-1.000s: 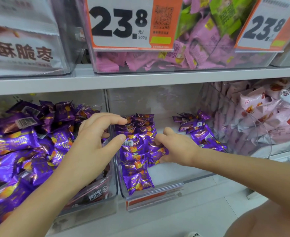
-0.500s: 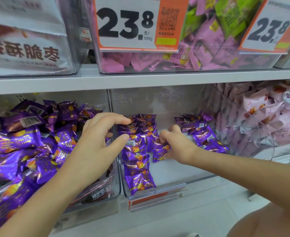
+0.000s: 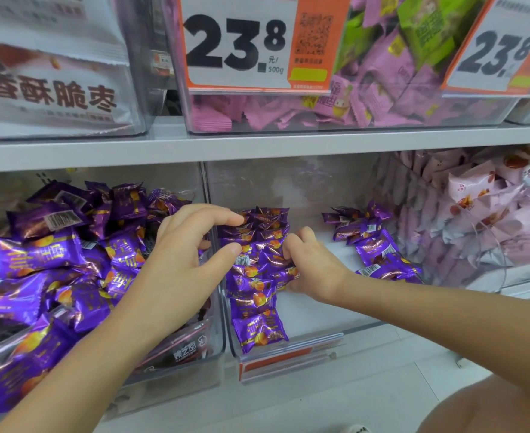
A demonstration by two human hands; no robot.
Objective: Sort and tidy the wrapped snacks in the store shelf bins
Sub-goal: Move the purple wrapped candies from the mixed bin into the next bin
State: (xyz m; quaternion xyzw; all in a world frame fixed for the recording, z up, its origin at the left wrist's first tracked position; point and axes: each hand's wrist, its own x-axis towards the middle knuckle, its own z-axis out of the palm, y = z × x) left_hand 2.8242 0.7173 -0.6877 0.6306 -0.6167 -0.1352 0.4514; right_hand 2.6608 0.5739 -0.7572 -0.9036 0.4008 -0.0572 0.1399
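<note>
Pinching the purple snacks, right fingers curl; left fingers (spread) perhaps touching.

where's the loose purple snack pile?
Head view: loose purple pile sits at the right of the middle bin, right of the right hand gripping the purple row, beside the pale pink packs.

Price tag reads 23.8 元/500g; second tag 23.8; white bag 香酥脆枣
</note>
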